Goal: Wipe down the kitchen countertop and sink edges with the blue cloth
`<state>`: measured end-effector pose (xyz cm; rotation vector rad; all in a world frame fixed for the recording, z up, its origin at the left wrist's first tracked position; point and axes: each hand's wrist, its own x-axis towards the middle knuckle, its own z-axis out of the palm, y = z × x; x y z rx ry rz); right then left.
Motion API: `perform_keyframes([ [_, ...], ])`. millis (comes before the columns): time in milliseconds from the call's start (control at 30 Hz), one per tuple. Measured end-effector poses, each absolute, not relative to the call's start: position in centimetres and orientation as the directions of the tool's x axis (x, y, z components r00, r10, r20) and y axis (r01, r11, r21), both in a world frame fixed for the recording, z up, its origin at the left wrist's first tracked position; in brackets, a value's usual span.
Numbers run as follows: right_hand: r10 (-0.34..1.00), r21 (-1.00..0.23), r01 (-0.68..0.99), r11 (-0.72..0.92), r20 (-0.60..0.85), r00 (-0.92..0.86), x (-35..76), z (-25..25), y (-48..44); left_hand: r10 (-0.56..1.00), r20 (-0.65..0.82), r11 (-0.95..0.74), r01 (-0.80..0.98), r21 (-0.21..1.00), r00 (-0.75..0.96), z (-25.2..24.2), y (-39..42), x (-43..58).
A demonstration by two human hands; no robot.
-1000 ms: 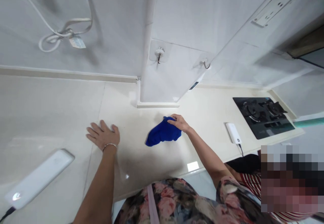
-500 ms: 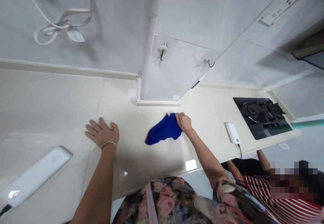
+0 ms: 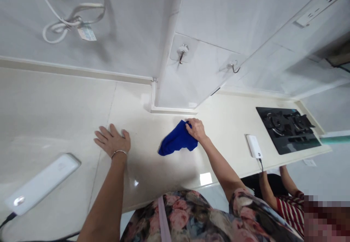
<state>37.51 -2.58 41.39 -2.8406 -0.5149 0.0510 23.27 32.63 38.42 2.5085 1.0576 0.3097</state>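
My left hand [image 3: 113,141] lies flat on the pale countertop [image 3: 153,176], its fingers spread and nothing held. To its right, a bunched blue cloth [image 3: 176,139] rests on the counter just below the jutting wall corner. My right hand [image 3: 196,129] grips the cloth's upper right end, fingers curled down over it. Part of the cloth is hidden under that hand.
A white power bank [image 3: 43,183] with a black cable lies at left. Another white power bank [image 3: 254,146] sits near the gas stove [image 3: 288,129]. Hooks [image 3: 181,54] and a tied white cord [image 3: 64,25] are on the wall. A person in a striped sleeve [image 3: 291,209] is at lower right.
The view has shifted slightly. My right hand and the blue cloth have moved only a little, and my left hand stays flat. The other person has shifted lower in the frame.
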Motion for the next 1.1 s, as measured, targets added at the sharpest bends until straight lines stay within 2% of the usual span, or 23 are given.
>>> perform_keyframes([
  [167, 0.352, -0.291, 0.328, -0.899, -0.034, 0.935, 38.0, 40.7, -1.0, 0.722, 0.077, -0.641, 0.624, 0.447, 0.687, 38.4, 32.6, 23.2],
  [267, 0.380, -0.359, 0.359, -0.861, 0.012, 0.925, 37.2, 42.0, -1.0, 0.726, 0.081, -0.638, 0.625, 0.449, 0.683, 38.4, 32.5, 23.2],
  [300, 0.412, -0.433, 0.378, -0.818, 0.018, 0.911, 36.5, 42.9, -1.4, 0.728, 0.075, -0.636, 0.630, 0.445, 0.682, 38.4, 32.5, 23.2],
  [367, 0.544, -0.650, 0.379, -0.659, -0.063, 0.837, 34.9, 44.8, -2.8, 0.729, 0.062, -0.634, 0.638, 0.436, 0.682, 38.4, 32.5, 23.2],
  [433, 0.695, -0.829, 0.251, -0.499, -0.210, 0.688, 33.6, 46.4, -4.3, 0.727, 0.059, -0.635, 0.637, 0.436, 0.684, 38.3, 32.6, 23.2],
  [467, 0.710, -0.857, 0.187, -0.481, -0.255, 0.656, 33.3, 46.8, -5.0, 0.725, 0.060, -0.637, 0.635, 0.437, 0.686, 38.3, 32.6, 23.3],
  [500, 0.665, -0.844, 0.157, -0.513, -0.275, 0.694, 33.3, 47.0, -5.4, 0.723, 0.060, -0.639, 0.633, 0.437, 0.688, 38.3, 32.7, 23.3],
  [533, 0.554, -0.785, 0.150, -0.601, -0.273, 0.786, 33.5, 46.8, -5.6, 0.721, 0.058, -0.641, 0.633, 0.434, 0.690, 38.3, 32.7, 23.3],
  [633, 0.127, -0.447, 0.047, -0.893, -0.152, 0.980, 35.4, 44.7, -4.9, 0.721, 0.043, -0.641, 0.643, 0.419, 0.692, 38.5, 32.6, 23.3],
  [700, 0.032, -0.310, -0.018, -0.951, -0.155, 0.987, 36.6, 43.0, -4.1, 0.724, 0.044, -0.638, 0.644, 0.423, 0.688, 38.6, 32.6, 23.3],
  [767, 0.059, -0.310, 0.003, -0.951, -0.172, 0.983, 37.1, 42.1, -3.4, 0.724, 0.055, -0.636, 0.634, 0.440, 0.688, 38.7, 32.5, 23.3],
  [867, 0.123, -0.331, 0.082, -0.940, -0.103, 0.987, 37.0, 42.4, -3.0, 0.722, 0.079, -0.640, 0.619, 0.455, 0.688, 38.5, 32.5, 23.2],
  [933, 0.146, -0.385, 0.159, -0.909, 0.063, 0.987, 37.2, 43.2, -2.7, 0.725, 0.089, -0.640, 0.621, 0.453, 0.683, 38.3, 32.5, 23.2],
  [1033, 0.079, -0.514, 0.279, -0.811, 0.376, 0.923, 38.4, 43.6, -1.4, 0.726, 0.107, -0.644, 0.616, 0.453, 0.680, 38.0, 32.6, 23.2],
  [1100, 0.059, -0.544, 0.344, -0.765, 0.473, 0.879, 39.4, 42.9, 0.0, 0.721, 0.125, -0.652, 0.606, 0.456, 0.681, 37.8, 32.6, 23.2],
])
